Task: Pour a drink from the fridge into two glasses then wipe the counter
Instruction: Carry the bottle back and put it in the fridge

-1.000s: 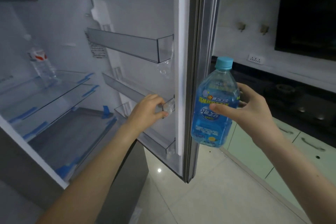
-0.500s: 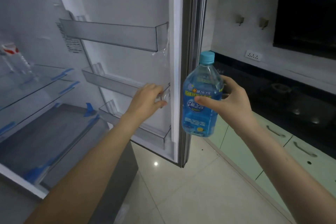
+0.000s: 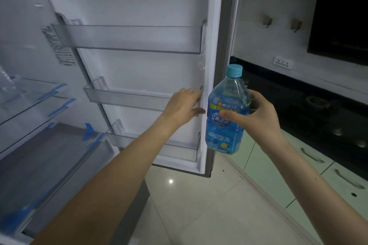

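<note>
Mid-frame, the left hand (image 3: 184, 105) grips the door (image 3: 149, 69) edge; right hand (image 3: 256, 113) clasps the upright bottle (image 3: 227, 117) beside it.

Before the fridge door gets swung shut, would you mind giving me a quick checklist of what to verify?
1. Bottle clear of the fridge, held in right hand: ok.
2. Cap on the bottle: ok.
3. Left hand on the fridge door edge, at the middle door shelf: ok.
4. Door shelves hold nothing that could fall: ok.
5. Fingers out of the closing gap: not ok, they wrap the door's edge.
6. Glasses ready on the counter: cannot tell.
</note>
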A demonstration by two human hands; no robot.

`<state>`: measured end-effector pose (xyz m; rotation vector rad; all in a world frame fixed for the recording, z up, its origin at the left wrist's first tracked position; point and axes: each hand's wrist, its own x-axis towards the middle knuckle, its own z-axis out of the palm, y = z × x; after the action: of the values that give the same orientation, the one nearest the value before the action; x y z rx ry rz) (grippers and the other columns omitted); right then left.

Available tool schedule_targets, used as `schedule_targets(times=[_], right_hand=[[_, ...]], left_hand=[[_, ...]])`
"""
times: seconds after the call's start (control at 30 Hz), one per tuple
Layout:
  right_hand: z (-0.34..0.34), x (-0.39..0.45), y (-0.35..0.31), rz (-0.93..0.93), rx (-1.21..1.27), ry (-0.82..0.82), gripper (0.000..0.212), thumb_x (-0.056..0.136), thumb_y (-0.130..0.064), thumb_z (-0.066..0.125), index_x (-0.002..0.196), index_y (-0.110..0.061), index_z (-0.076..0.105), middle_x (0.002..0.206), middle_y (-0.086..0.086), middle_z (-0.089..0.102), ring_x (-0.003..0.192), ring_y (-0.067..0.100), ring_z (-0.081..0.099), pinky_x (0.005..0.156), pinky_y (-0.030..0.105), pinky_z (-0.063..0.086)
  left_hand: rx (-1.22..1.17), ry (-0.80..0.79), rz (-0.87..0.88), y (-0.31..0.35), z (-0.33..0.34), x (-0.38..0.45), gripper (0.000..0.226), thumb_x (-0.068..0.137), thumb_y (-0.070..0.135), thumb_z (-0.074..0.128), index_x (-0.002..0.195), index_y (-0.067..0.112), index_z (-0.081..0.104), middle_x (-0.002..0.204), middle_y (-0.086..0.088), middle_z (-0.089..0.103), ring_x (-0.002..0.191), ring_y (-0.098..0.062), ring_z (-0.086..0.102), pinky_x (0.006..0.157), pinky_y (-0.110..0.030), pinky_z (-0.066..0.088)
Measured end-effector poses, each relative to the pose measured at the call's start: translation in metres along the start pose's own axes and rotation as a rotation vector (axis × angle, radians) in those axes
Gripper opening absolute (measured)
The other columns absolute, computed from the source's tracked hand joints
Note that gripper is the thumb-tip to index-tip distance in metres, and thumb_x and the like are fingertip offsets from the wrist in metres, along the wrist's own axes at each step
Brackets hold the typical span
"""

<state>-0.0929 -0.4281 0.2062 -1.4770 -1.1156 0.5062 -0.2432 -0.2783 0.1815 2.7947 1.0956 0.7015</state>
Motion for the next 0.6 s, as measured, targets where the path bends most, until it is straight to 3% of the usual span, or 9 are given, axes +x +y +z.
schedule_targets(times=[0.17,0.27,0.6], right_hand=[[0.005,0.036,0.004,-0.002,-0.012,0.065,0.071,0.066,-0.021,0.087,0.129,-0.017,0.054,0.105,-0.009,0.066,0.090,0.006,0.066,0.071,0.020,0.056],[0.009,0.055,0.004,-0.004,-0.018,0.098,0.067,0.066,-0.020,0.087,0.125,-0.020,0.055,0.101,-0.013,0.065,0.088,0.005,0.066,0.074,0.023,0.056],[0.022,0.103,0.013,0.029,-0.051,0.160,0.071,0.065,-0.021,0.087,0.127,-0.020,0.054,0.103,-0.012,0.065,0.091,0.007,0.066,0.074,0.025,0.056]], left_hand=[[-0.003,0.026,0.029,-0.014,0.021,0.045,0.033,0.083,0.037,0.071,0.101,0.012,0.058,0.095,-0.007,0.064,0.085,-0.026,0.058,0.067,-0.036,0.048],[-0.017,0.039,0.051,-0.021,0.032,0.069,0.030,0.085,0.035,0.070,0.103,0.013,0.059,0.098,-0.008,0.066,0.085,-0.028,0.060,0.069,-0.040,0.052],[0.050,0.053,-0.017,-0.038,0.054,0.137,0.028,0.093,0.033,0.060,0.107,0.010,0.053,0.109,-0.013,0.062,0.093,-0.031,0.059,0.062,-0.032,0.035]])
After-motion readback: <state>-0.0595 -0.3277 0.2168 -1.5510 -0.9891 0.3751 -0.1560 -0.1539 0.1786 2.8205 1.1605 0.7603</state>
